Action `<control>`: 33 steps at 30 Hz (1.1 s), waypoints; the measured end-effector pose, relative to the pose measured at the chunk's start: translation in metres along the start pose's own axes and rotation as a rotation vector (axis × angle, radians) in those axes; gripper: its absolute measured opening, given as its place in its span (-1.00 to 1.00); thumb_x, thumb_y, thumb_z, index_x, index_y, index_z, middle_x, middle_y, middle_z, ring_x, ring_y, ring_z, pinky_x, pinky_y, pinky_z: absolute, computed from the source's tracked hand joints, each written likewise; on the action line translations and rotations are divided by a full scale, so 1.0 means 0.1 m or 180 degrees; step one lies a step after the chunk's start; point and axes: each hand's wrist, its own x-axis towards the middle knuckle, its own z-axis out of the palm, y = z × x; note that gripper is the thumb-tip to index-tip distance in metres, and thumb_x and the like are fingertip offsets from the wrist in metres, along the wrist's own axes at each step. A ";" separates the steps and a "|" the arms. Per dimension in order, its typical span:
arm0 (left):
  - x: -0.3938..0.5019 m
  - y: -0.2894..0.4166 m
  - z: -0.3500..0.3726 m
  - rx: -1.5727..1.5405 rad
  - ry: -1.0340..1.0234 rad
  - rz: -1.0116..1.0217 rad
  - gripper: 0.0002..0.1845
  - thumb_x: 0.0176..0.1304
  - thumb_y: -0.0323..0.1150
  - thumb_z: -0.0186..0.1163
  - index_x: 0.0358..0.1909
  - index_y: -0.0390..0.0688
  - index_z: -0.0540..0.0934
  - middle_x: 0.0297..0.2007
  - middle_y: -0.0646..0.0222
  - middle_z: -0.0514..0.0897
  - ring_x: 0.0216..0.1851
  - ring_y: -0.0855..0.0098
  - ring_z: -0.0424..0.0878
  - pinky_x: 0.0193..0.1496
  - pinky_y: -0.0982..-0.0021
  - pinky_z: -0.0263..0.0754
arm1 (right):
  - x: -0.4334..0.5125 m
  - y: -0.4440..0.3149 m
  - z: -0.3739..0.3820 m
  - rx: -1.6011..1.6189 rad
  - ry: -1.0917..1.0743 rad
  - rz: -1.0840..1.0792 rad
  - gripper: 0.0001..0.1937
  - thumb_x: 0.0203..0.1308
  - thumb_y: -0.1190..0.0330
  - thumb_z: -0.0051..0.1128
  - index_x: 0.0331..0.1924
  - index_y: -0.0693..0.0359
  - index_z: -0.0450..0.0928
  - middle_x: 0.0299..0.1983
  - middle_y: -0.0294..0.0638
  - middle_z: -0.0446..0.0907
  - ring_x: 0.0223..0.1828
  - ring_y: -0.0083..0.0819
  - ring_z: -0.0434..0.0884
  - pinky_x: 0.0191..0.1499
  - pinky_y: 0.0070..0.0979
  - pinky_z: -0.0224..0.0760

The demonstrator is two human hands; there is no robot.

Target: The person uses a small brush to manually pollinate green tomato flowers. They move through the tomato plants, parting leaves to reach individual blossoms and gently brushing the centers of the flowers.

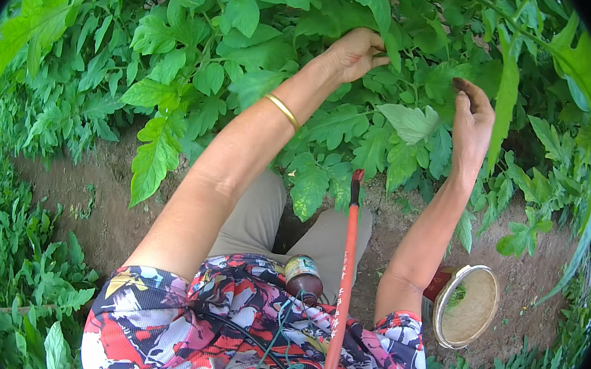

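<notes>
My left hand point(359, 55) reaches into the foliage of tomato plants point(267, 44). Its fingertips go partly behind a hanging leaf, so whatever they may grip is hidden. To its right, my right hand point(473, 112) is raised beside the leaves, with darkly stained fingertips. Thumb and forefinger come close together there; I cannot make out anything between them. A red-handled brush point(347, 267) with a dark collar and reddish tip sticks out from the mouth toward the plants. On a teal cord point(279, 325) at my chest hangs a small jar point(304, 278) with dark reddish contents.
A round bucket point(470, 308) stands tilted on the soil point(526, 271) by my right elbow, with some green leaf bits inside. Long leaves point(505, 99) hang close to my right hand. More low plants point(20, 251) grow at left and behind.
</notes>
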 end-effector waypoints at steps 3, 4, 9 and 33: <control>-0.03 0.00 -0.09 -0.0883 0.0369 -0.0103 -0.73 0.18 -0.51 0.09 -0.06 -0.31 0.45 -0.11 0.18 0.59 0.05 0.18 0.45 0.26 0.14 0.25 | -0.13 0.02 -0.15 0.0294 -0.0256 -0.0095 -0.74 0.24 0.47 -0.06 -0.08 0.42 0.56 -0.17 -0.16 0.63 -0.13 -0.47 0.57 0.04 -0.54 0.34; -0.07 -0.01 -0.13 -0.0866 0.0244 -0.0023 -0.75 0.21 -0.45 0.09 -0.07 -0.27 0.46 -0.05 0.21 0.55 0.05 0.17 0.44 0.24 0.06 0.24 | -0.17 0.04 -0.25 0.0319 -0.0135 -0.0322 -0.76 0.25 0.47 -0.05 -0.09 0.40 0.57 -0.20 -0.16 0.64 -0.17 -0.49 0.57 0.00 -0.57 0.36; -0.46 0.08 -0.68 -0.0080 0.0459 0.0594 -0.55 0.27 -0.15 0.12 0.15 -0.09 0.39 0.18 0.23 0.40 0.16 0.10 0.40 0.17 -0.17 0.32 | -0.25 0.05 -0.26 0.1424 -0.0178 0.0275 -0.79 0.26 0.50 -0.03 -0.09 0.37 0.57 -0.23 -0.19 0.65 -0.23 -0.59 0.56 -0.11 -0.65 0.39; -2.37 0.61 -1.76 0.0024 0.0617 0.1149 -0.19 0.05 -0.17 0.36 0.29 -0.18 0.20 0.18 0.22 0.32 0.11 0.29 0.34 0.27 0.21 0.24 | -0.33 0.39 2.07 -0.0589 -0.1660 -0.0340 -0.65 0.01 0.15 0.30 -0.33 0.31 0.59 -0.42 -0.01 0.62 -0.37 -0.03 0.58 -0.30 -0.20 0.41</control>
